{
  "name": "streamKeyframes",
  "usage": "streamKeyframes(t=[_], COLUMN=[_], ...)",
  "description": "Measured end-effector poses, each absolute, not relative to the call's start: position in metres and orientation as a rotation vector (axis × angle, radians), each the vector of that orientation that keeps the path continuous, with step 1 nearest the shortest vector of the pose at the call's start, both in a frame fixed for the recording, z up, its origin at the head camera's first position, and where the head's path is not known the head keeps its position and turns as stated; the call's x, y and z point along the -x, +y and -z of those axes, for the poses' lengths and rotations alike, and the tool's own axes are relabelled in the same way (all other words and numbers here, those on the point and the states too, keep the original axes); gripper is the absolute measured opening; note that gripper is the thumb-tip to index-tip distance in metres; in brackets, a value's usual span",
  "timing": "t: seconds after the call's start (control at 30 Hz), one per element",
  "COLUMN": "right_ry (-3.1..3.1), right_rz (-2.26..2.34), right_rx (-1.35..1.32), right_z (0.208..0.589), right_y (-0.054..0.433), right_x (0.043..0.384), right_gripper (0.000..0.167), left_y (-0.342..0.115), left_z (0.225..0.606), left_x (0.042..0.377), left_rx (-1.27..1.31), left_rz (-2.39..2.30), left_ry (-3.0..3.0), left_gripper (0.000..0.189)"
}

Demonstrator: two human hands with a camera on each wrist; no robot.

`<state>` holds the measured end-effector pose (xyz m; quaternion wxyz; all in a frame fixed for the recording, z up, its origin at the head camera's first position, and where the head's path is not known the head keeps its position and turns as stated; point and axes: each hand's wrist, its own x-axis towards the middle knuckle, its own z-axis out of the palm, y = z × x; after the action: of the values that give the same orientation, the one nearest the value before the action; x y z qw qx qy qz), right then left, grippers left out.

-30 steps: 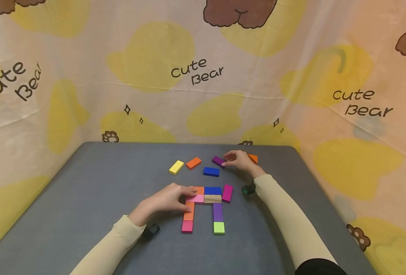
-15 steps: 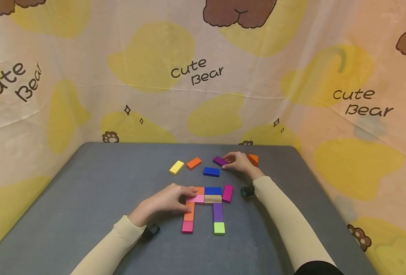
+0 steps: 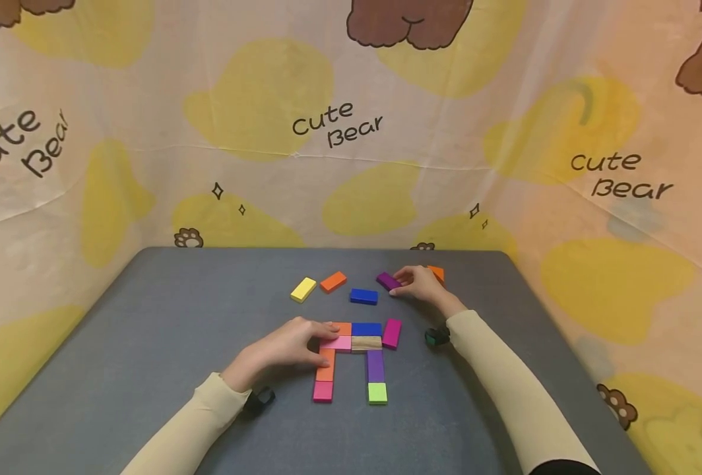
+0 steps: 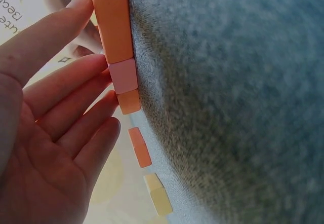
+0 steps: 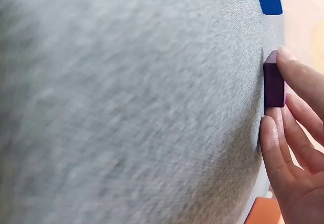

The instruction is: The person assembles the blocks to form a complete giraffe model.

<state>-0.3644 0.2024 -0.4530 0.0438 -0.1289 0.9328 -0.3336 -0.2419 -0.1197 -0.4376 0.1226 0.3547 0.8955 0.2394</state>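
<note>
My left hand (image 3: 288,346) rests on the left part of a flat block layout, its fingertips on the orange block (image 3: 344,328) and pink block (image 3: 338,344) at the top and its thumb on the orange block (image 3: 324,373) of the left leg. In the left wrist view its fairly straight fingers (image 4: 76,84) touch the tops of these blocks. Farther back, my right hand (image 3: 420,285) holds a dark purple block (image 3: 387,281) by its right end between thumb and fingers. The right wrist view shows this purple block (image 5: 274,82) low against the table.
A magenta block (image 3: 392,334) lies against the layout's right side. Behind are a blue block (image 3: 364,297), an orange block (image 3: 333,282) and a yellow block (image 3: 303,289). Another orange block (image 3: 437,273) sits behind the right hand, partly hidden. A patterned cloth (image 3: 256,99) surrounds the grey table (image 3: 119,369).
My right hand has moved slightly right and toward me, and the purple block has shifted right with it. My left hand has stayed on the layout.
</note>
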Motion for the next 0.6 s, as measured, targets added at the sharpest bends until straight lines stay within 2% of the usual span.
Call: streamKeyframes(t=[0.6], right_ry=[2.877], right_rz=[0.974], right_rx=[0.480], right_z=[0.454], right_y=[0.204], right_x=[0.347], right_gripper=[0.044], left_y=[-0.119], left_z=[0.437], left_x=[0.241], left_rx=[-1.010], left_rz=[-0.710], left_ry=[2.607], left_gripper=[0.054])
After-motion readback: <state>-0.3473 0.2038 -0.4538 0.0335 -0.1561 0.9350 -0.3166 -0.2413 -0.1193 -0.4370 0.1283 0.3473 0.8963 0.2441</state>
